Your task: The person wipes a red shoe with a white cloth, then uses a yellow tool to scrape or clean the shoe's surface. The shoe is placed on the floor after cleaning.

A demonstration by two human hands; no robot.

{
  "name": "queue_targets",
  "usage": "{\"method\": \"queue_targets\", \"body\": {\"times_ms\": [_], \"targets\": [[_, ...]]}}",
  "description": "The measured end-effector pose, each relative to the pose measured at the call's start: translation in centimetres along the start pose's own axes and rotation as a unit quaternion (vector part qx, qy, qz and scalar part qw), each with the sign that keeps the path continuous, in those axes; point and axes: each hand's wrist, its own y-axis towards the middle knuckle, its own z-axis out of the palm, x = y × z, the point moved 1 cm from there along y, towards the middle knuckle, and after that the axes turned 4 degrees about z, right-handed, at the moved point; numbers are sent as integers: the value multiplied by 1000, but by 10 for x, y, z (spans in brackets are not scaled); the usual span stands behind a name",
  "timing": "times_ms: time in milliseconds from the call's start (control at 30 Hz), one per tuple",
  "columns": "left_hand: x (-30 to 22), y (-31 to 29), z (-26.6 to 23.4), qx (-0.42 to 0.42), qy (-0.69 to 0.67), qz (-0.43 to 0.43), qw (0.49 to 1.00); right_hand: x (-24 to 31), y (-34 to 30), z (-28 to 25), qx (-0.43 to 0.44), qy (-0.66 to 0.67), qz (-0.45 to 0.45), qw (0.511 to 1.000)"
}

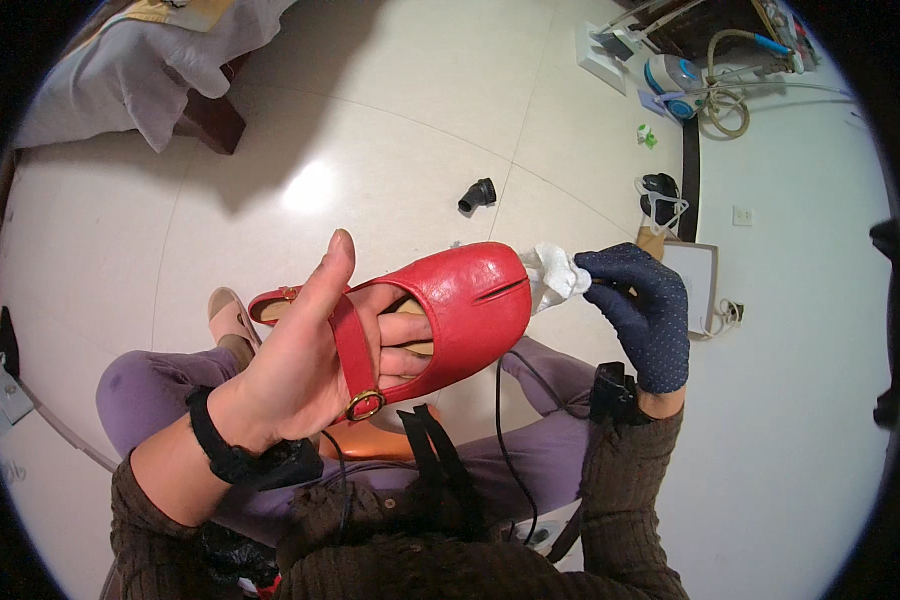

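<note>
You've got ribbed dark-brown sleeves [625,490], purple trousers [150,390], black wrist straps [220,445], white-dotted navy glove [662,345] on your right hand [635,295], pink shoe [228,318], thin black cable [498,410] in front.

Head-worn fisheye view, directed downward over the lap [550,460]; left hand [305,365] and gloved right hand [650,310] are shown close up, tiled floor [400,190] farther off; rim detail is perhaps distorted.

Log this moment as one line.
left hand: open, fingers under strap, inside red shoe | right hand: dark dotted glove, pinching white wad by toe | floor: black tube fitting
</note>
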Motion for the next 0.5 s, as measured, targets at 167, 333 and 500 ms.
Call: {"method": "queue_targets", "body": {"times_ms": [167, 333, 500], "targets": [[6, 3, 6, -28, 81, 28, 996, 6, 1, 10, -5, -147, -129, 981], [9, 6, 12, -60, 153, 42, 985, 14, -1, 26, 30, -265, -194, 944], [15, 9, 16, -80, 177, 26, 981, 22, -2, 34, 40, -286, -207, 935]]}}
